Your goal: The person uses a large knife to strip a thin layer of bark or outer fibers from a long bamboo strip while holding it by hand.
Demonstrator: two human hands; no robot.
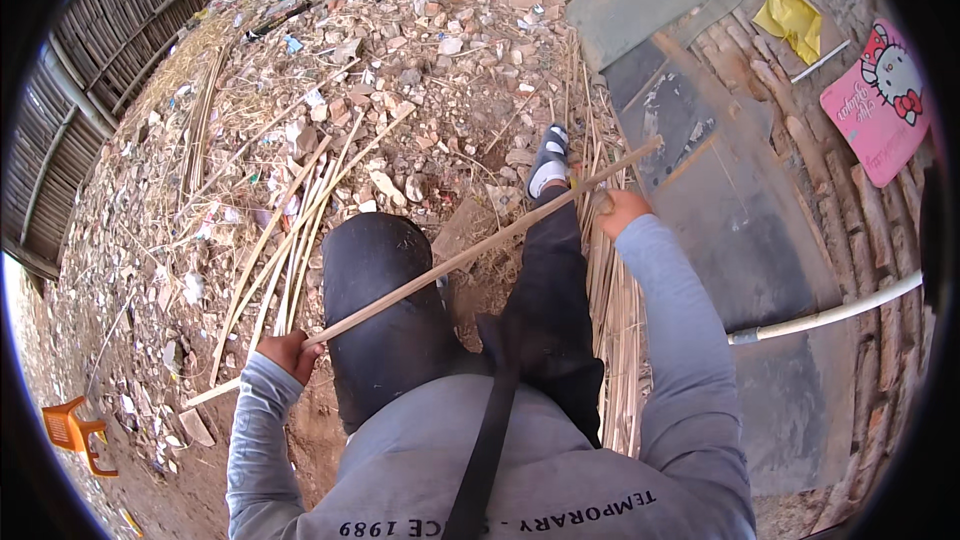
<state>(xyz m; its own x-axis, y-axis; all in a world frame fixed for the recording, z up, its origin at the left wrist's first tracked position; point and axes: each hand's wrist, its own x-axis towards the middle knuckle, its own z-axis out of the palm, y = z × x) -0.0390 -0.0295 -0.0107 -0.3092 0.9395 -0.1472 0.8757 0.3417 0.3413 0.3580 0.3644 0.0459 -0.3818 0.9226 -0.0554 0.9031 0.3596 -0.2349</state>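
Note:
A long pale bamboo strip (450,265) slants across my lap, from low left up to the far right. My left hand (290,355) is closed around it near its lower left end, with a short length sticking out beyond the fist. Close to its upper right part, my right hand (622,213) is curled, with a small greyish-brown thing (602,202) at its fingers, right beside the strip. Whether that is a tool or a fingertip is hard to see. The strip passes over my bent left leg (378,270) and my outstretched right leg (550,250).
Several loose strips (290,240) lie left of my legs, and a bundle (615,310) lies along my right side. Rubble (420,50) covers the ground ahead. Dark flat boards (760,240) rest on bricks at right, near a white pipe (840,312). An orange chair (70,430) stands at far left.

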